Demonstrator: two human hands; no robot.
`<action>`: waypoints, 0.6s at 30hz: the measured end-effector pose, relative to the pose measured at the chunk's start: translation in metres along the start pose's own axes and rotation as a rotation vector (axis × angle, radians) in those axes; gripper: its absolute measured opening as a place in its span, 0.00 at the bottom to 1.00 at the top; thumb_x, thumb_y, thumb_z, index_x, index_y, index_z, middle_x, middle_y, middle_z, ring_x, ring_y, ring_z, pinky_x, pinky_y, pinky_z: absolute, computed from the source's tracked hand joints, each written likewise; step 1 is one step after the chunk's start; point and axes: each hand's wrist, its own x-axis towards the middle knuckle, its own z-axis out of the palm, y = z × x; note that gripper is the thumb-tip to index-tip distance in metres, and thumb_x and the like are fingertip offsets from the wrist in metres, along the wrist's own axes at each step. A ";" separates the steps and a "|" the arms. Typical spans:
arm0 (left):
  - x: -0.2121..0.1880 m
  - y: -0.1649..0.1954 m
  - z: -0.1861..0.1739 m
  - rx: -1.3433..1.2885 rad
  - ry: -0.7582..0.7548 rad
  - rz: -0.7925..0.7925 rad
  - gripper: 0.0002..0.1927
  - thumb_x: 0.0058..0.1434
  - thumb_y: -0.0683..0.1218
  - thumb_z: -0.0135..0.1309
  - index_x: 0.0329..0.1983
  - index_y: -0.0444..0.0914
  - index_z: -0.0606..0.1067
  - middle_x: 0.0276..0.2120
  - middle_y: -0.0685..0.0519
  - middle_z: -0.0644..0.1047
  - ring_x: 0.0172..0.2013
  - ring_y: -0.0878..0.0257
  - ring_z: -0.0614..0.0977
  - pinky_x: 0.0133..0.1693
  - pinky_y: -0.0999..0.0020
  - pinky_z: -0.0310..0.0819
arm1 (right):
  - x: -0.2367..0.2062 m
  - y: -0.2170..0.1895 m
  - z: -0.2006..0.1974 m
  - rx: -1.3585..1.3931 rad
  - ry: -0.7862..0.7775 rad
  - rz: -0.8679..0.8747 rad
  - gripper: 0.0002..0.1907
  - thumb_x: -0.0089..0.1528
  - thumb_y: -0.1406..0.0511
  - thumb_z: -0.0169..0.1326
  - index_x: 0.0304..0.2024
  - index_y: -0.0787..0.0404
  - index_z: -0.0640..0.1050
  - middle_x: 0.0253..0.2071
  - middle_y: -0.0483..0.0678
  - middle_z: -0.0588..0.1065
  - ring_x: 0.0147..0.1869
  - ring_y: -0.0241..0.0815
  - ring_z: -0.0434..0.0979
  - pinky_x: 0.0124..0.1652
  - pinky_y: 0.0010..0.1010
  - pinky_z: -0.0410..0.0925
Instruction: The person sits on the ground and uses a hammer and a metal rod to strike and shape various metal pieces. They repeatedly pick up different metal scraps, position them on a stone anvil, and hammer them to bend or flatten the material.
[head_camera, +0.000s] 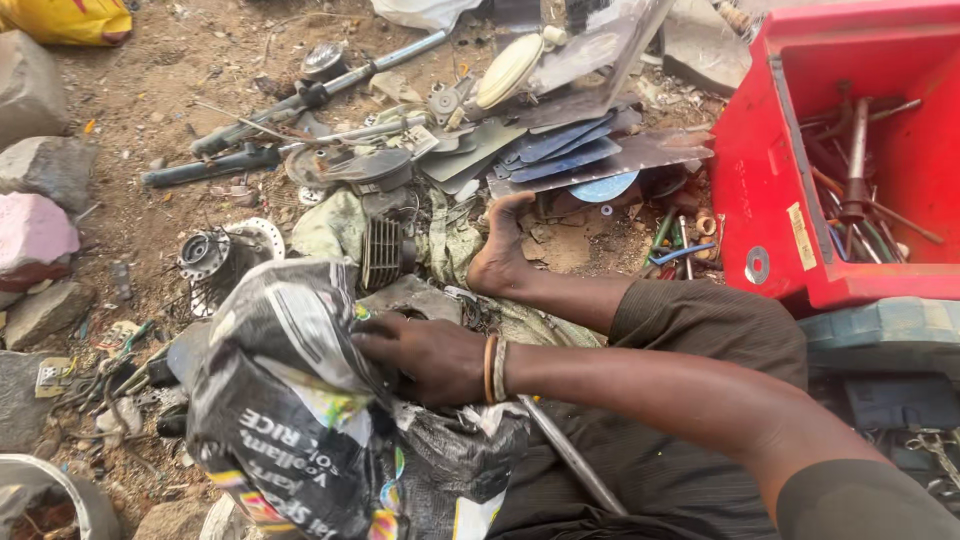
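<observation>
Only one hand shows, the right hand (425, 355). The left hand is not in the picture. The right arm comes in from the bottom right corner, and its sleeve is cut off there. The fingertips lie by a fold of the bag (290, 400), so I cannot tell if they pinch it or just rest flat. The thumb is hidden under the hand. The bag hides what is inside it and what is below it. The bottom edge cuts the bag off. A thin rod (570, 455) runs under the arm, and its top end is hidden.

The place is outdoors, on dry brown dirt. Stones (35, 235) lie on the left. Scrap lies all over: a long pipe (330, 85), flat metal sheets (580, 150), a round wheel part (215, 255) and a dark part with ribs (383, 250). A bare foot (500, 250) rests in the middle of the scrap. A red box (770, 190) with tools (860, 170) stands on the right.

The bag sits in front of the person, at the lower left, right under the hand. It is black and crumpled, with white letters and bright bits of colour. Two bangles (493, 368) ring the wrist.
</observation>
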 end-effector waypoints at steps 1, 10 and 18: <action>-0.003 -0.005 -0.002 0.008 0.006 0.003 0.27 0.71 0.52 0.55 0.68 0.34 0.69 0.53 0.41 0.76 0.48 0.51 0.75 0.48 0.51 0.73 | -0.002 0.000 -0.002 -0.039 0.026 -0.060 0.31 0.62 0.65 0.59 0.67 0.59 0.66 0.66 0.61 0.68 0.57 0.60 0.80 0.50 0.44 0.77; 0.043 0.012 -0.011 0.240 0.033 -0.001 0.25 0.70 0.52 0.55 0.67 0.36 0.70 0.50 0.41 0.76 0.44 0.50 0.73 0.44 0.52 0.69 | -0.028 0.044 -0.048 -0.557 0.287 -0.457 0.24 0.60 0.65 0.59 0.60 0.47 0.77 0.64 0.60 0.69 0.58 0.52 0.76 0.47 0.40 0.74; 0.107 0.043 0.083 0.662 0.114 0.218 0.24 0.70 0.51 0.55 0.66 0.38 0.71 0.47 0.41 0.76 0.41 0.49 0.72 0.40 0.52 0.65 | -0.167 -0.008 -0.252 -1.174 0.560 -0.361 0.13 0.71 0.58 0.59 0.57 0.50 0.81 0.67 0.56 0.68 0.64 0.55 0.71 0.60 0.42 0.71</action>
